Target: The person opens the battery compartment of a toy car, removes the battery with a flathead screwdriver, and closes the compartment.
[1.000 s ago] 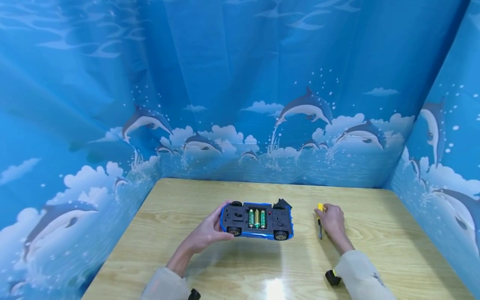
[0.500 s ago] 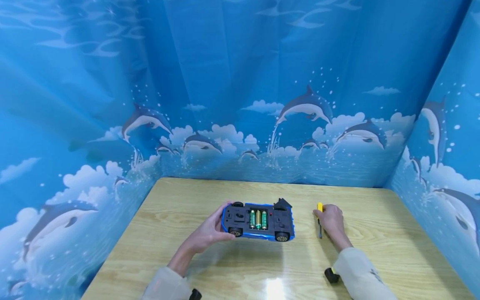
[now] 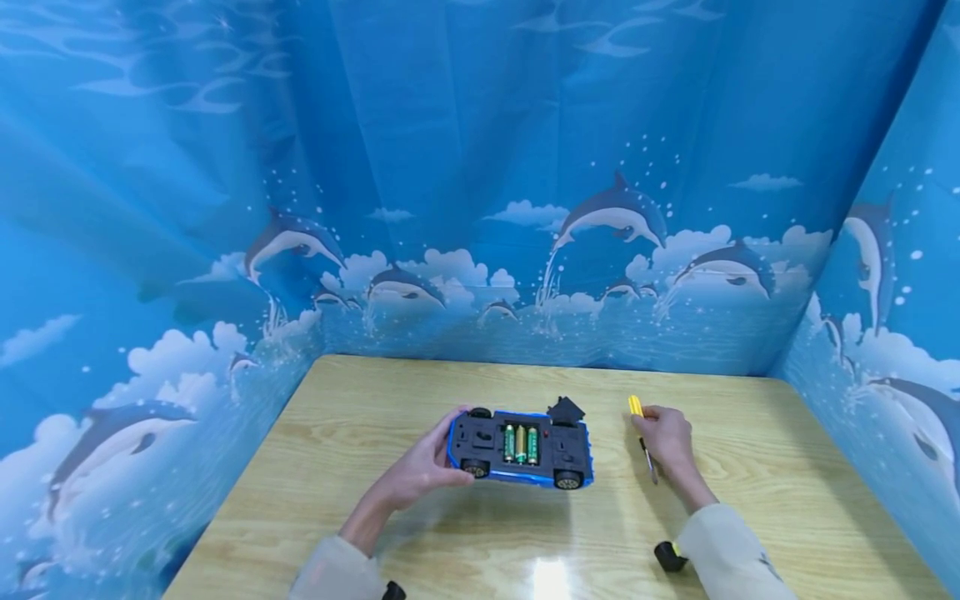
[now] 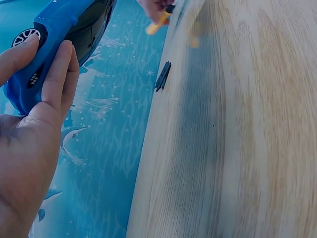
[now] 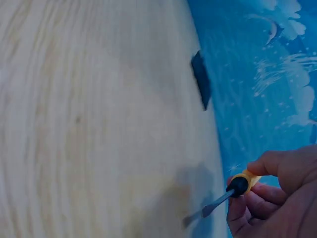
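Note:
My left hand (image 3: 420,471) grips one end of a blue toy car (image 3: 521,448), underside facing me. Several green-and-gold batteries (image 3: 521,445) lie side by side in its uncovered compartment. In the left wrist view, thumb and fingers clasp the blue body (image 4: 54,29) by a wheel. To the car's right, my right hand (image 3: 667,435) pinches a screwdriver (image 3: 635,406) by its yellow handle. Its metal shaft (image 5: 218,202) points down toward the table in the right wrist view. A small dark flat cover (image 3: 566,410) lies on the table, partly hidden behind the car.
The wood-grain table (image 3: 360,400) reaches back to a blue curtain (image 3: 480,167) printed with dolphins, which also encloses both sides. Black wrist cameras (image 3: 670,556) sit at the sleeves. A bright light reflection shows near the table's front.
The car has drifted slightly right and nearer in my left hand. The screwdriver has tilted, its handle end moving away and its tip swinging right.

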Available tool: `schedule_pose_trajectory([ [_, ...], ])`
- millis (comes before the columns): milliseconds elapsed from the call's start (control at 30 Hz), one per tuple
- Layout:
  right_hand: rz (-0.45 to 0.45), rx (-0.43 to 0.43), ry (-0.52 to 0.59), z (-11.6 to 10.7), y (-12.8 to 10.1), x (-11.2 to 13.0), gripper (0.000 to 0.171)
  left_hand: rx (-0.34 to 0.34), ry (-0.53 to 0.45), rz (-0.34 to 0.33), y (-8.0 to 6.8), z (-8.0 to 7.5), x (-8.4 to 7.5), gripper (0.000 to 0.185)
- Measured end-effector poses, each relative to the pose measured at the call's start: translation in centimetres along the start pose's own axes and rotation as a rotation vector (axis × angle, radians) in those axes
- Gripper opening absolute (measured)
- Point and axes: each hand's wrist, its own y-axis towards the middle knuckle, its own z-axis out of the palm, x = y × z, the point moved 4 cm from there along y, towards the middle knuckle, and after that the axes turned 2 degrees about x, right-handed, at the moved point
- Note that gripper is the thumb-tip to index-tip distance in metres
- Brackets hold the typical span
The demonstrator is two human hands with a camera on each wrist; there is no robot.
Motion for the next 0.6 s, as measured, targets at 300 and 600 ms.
schedule_pose_trajectory([
  [300, 0.055, 0.049, 0.207, -2.9, -2.8, 5.1, 0.049, 0.019, -0.002, 0.001, 0.2, 0.4, 0.3, 0.105],
  [600, -0.02, 0.015, 0.29, -5.7, -5.0, 9.2, 0.056, 0.027, -0.009, -0.005, 0.4, 0.9, 0.3, 0.107],
])
